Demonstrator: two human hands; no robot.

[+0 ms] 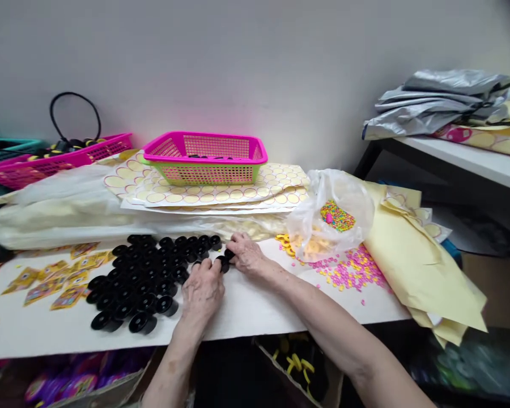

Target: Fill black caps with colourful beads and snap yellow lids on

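Many small black plastic cups (pixel 142 272) stand packed together on the white table. My left hand (pixel 204 286) is at the right edge of this group, its fingers curled down onto a black cup (pixel 223 263). Close beside it, my right hand (pixel 249 254) has its fingers closed round another black cup (pixel 229 254), partly hidden by them. Both hands are low over the table and almost meet at the fingertips. Pink and yellow small pieces (pixel 348 271) lie scattered to the right of my right forearm.
Behind the cups are a pink and green basket (pixel 208 173) on sticker sheets (pixel 280 184), and a clear bag (pixel 300 226) with coloured beads (pixel 338 216). Yellow paper (pixel 408 255) hangs over the right edge. Printed packets (pixel 68 296) lie left. Open boxes stand below the table.
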